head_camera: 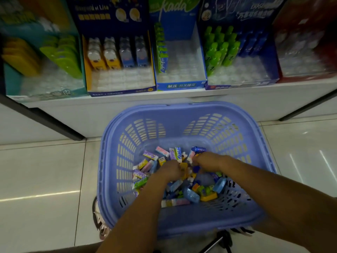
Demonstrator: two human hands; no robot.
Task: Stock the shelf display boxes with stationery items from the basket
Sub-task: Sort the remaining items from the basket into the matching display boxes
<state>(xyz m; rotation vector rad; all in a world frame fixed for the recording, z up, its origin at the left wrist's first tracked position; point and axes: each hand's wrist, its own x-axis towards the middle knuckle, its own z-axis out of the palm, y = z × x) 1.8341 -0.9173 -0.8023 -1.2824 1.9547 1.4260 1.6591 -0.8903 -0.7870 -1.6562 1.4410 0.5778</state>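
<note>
Two curled hands, left hand (171,169) and right hand (207,161), sit among erasers (149,155) in the basket (182,109); their grip is unclear. Beyond them stand part-filled display boxes (179,85).

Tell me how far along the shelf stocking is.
Partly done: the blue cardboard kada display box holds only one row of green packs along its left wall, most of its tray bare. In hand: the left hand and right hand dig in the lilac plastic basket. Left: its pile of small mixed packs.
</note>
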